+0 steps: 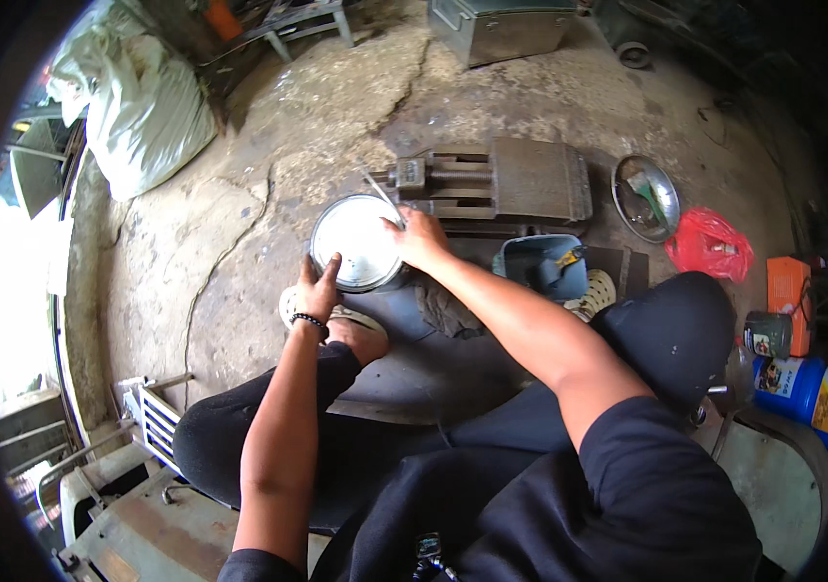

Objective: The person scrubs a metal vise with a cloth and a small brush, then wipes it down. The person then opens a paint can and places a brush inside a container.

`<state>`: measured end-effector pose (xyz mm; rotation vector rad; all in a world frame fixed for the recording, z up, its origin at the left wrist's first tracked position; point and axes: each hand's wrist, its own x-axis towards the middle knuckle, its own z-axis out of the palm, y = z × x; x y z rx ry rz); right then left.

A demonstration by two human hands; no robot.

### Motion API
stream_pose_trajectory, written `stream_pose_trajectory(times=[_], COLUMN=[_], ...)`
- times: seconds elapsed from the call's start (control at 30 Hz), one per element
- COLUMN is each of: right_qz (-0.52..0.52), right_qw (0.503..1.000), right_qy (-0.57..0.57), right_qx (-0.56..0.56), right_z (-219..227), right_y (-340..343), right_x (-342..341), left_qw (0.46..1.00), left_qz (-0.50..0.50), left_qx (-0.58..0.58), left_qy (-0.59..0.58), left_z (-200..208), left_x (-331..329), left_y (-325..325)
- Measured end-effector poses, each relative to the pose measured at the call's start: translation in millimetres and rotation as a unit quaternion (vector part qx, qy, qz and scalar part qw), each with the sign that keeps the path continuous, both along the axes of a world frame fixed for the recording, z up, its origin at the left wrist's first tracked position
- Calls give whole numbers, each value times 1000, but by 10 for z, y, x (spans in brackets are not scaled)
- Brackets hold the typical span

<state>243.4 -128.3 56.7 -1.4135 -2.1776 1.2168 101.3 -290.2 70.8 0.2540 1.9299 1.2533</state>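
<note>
A round tin (361, 233) with a pale, shiny top and a metal rim stands on the floor in front of me. At its near left edge, my left hand (319, 289) grips the rim, thumb on top and fingers around the side. My right hand (420, 239) is closed around a thin, light-coloured strip-like tool (382, 194) at the tin's right rim. The strip slants up and left past the far edge; whether its lower end touches the rim is hidden by my fingers. A dark crumpled cloth (448, 308) lies just below my right forearm.
Beyond my right hand sits a heavy machine vise (540, 184). A blue tub (521, 269), a metal bowl (630, 206) holding a green-handled brush, and a red plastic bag (710, 244) are to the right. A white sack (147, 121) leans at the far left.
</note>
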Motion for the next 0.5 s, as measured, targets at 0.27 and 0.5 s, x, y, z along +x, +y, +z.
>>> stream_pose_trajectory(times=[0.27,0.5], right_qz=[47,110], right_qw=[986,991], right_qy=[153,4], right_qx=[43,73], right_z=[1118,2662], right_y=[490,1664], right_x=[23,1629], left_qw=[821,776], left_qz=[-117,-166], left_qx=[-386,-402], left_qy=[405,456], left_z=[-41,96], left_x=[-237,360], left_y=[673,1507])
